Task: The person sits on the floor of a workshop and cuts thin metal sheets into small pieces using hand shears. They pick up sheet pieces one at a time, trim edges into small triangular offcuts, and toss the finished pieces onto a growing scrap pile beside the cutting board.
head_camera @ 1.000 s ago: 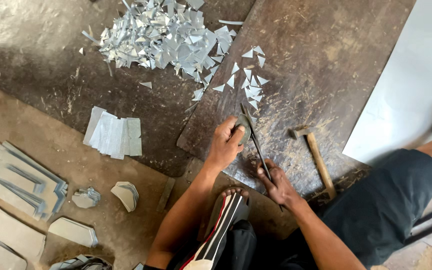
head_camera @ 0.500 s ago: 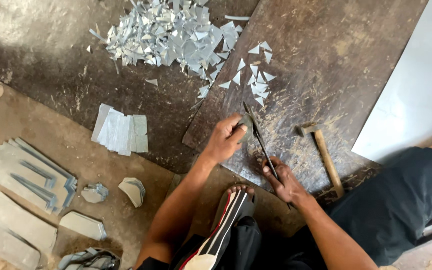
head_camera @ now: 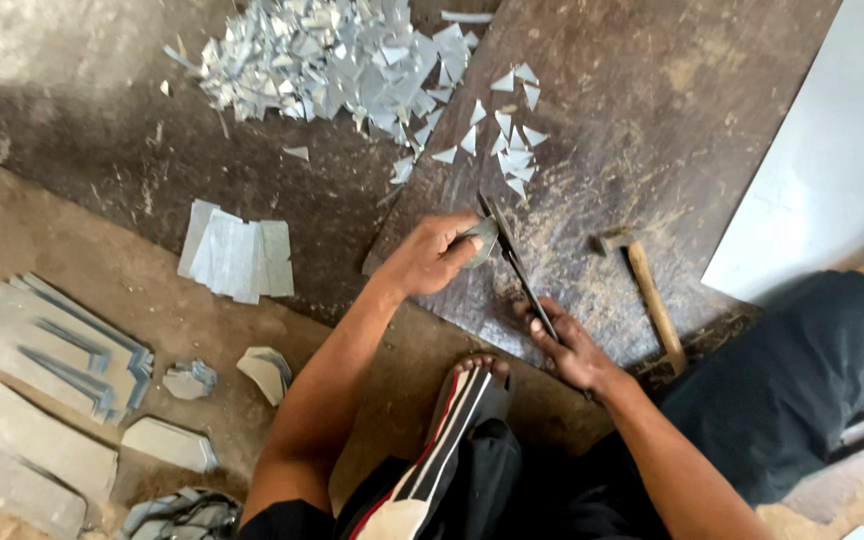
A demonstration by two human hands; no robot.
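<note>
Left hand (head_camera: 437, 262) pinches sheet piece (head_camera: 482, 240); right hand (head_camera: 570, 350) at 4 o'clock clamps shears (head_camera: 514, 258). Risk: fingers near blade, likely cut.

Dark wooden board (head_camera: 652, 120) on dirt floor (head_camera: 102, 260), carrying metal scraps (head_camera: 512, 140), hammer (head_camera: 647, 300); cut sheet stacks (head_camera: 237, 255) on floor.

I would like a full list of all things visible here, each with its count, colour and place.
scrap heap: one pile, silver-grey, top centre
triangle offcuts: several, grey, on the board above the shears
wooden board: one, dark brown, centre right
shears: one, dark, on the board
small metal piece: one, grey, at the blades
hammer: one, wooden handle, right of the shears
cut sheet stacks: several, grey, left floor
pale sheet: one, right edge
foot: one, bottom centre
left hand: holds the metal piece
right hand: grips the shears
</note>
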